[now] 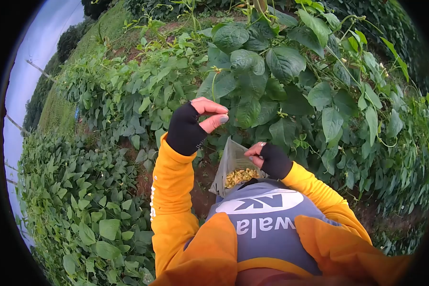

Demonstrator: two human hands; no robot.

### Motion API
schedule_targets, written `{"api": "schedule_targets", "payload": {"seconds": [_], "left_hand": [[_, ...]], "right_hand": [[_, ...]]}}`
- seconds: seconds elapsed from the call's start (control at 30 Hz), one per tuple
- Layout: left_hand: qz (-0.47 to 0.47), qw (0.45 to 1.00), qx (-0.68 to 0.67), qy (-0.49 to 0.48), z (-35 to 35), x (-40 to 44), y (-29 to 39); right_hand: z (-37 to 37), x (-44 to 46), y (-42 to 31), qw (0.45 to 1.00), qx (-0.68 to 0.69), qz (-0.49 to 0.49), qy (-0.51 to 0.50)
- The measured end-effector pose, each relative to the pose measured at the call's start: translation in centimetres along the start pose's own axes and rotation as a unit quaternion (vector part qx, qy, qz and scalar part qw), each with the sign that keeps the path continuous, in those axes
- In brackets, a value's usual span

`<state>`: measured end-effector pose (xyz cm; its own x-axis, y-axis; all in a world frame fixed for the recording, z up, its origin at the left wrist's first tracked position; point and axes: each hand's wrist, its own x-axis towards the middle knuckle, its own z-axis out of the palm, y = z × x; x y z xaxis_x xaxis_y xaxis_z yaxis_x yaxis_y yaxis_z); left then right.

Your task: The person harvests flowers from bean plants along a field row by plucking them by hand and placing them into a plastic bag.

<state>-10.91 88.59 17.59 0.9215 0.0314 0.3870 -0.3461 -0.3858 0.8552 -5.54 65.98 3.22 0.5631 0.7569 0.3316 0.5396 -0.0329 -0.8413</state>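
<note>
My left hand (202, 119), in a black fingerless glove, is raised before the bean plant's leaves (248, 62). Its thumb and fingers are pinched together; a tiny pale bit shows at their tips, too small to name. Just above the fingers hangs a thin green stalk (214, 88) with a yellowish tip. Lower down, my right hand (268, 158), gloved alike, is closed with its fingertips over the right edge of a whitish translucent bag (220, 168). Whatever those fingers hold is hidden. Inside the bag lie many small yellow flower-like pieces (240, 177), by my waist.
Dense leafy vines (100, 205) fill the left side, and more foliage (381, 124) climbs on the right. Brown soil (204, 188) shows between the rows. Vine tendrils and stems stick out near the top. A grassy slope (57, 114) rises at far left.
</note>
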Motion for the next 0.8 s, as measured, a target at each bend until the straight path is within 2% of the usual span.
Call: {"api": "schedule_targets", "payload": {"seconds": [0.03, 0.1, 0.13, 0.17, 0.23, 0.27, 0.33, 0.43, 0.53, 0.57, 0.6, 0.63, 0.7, 0.73, 0.77, 0.8], "left_hand": [[0.02, 0.994, 0.058, -0.091, 0.7, -1.1, -1.1], [-0.027, 0.971, 0.123, -0.205, 3.3, -3.7, -5.4], [0.022, 0.942, 0.216, -0.255, 4.4, -5.5, -8.9], [0.071, 0.901, 0.307, -0.299, 5.3, -7.3, -12.3], [0.094, 0.789, 0.487, -0.363, 6.3, -10.2, -16.0], [0.1, 0.788, 0.485, -0.365, 6.3, -9.7, -15.9], [-0.073, 0.779, 0.449, -0.432, 5.8, -9.0, -15.7], [-0.054, 0.789, 0.413, -0.452, 2.5, -6.4, -13.1], [0.059, 0.875, 0.229, -0.423, -2.9, -4.3, -11.7], [0.037, 0.905, 0.124, -0.405, -4.9, -2.6, -9.6], [0.08, 0.926, 0.046, -0.366, -6.7, -0.5, -7.4], [0.077, 0.935, 0.028, -0.344, -8.3, 1.9, -4.7], [0.119, 0.978, -0.108, -0.134, -9.4, 5.9, -2.7], [0.083, 0.981, -0.158, -0.078, -9.5, 8.6, -2.7], [0.086, 0.972, -0.211, -0.05, -9.1, 11.7, -2.6], [0.109, 0.973, -0.198, -0.054, -8.5, 14.8, -3.2]], "right_hand": [[-0.5, 0.3, 0.0, 1.0, -0.003, 0.0, 0.005], [-1.1, 0.8, 0.1, 0.994, -0.057, 0.001, 0.091], [-1.0, 1.0, 0.2, 0.992, -0.061, -0.01, 0.109], [-0.8, 1.2, -0.1, 0.991, -0.065, -0.009, 0.113], [0.0, 1.5, -0.8, 0.994, -0.066, 0.038, 0.08], [0.7, 1.6, -0.9, 0.994, -0.067, 0.03, 0.082], [2.1, 1.9, -1.0, 0.995, -0.063, 0.027, 0.075], [3.9, 2.4, -1.0, 0.995, -0.063, 0.034, 0.065], [5.0, 2.6, -1.2, 0.993, -0.073, 0.06, 0.075], [5.2, 2.7, -1.3, 0.991, -0.065, 0.071, 0.088], [5.5, 2.6, -1.5, 0.99, -0.057, 0.083, 0.102], [5.6, 2.5, -1.6, 0.989, -0.059, 0.087, 0.108], [6.0, 2.2, -1.9, 0.976, -0.072, 0.141, 0.148], [6.3, 2.1, -2.0, 0.975, -0.074, 0.143, 0.156], [6.6, 1.9, -2.0, 0.972, -0.081, 0.149, 0.165], [6.9, 1.7, -2.1, 0.969, -0.087, 0.154, 0.175]]}}
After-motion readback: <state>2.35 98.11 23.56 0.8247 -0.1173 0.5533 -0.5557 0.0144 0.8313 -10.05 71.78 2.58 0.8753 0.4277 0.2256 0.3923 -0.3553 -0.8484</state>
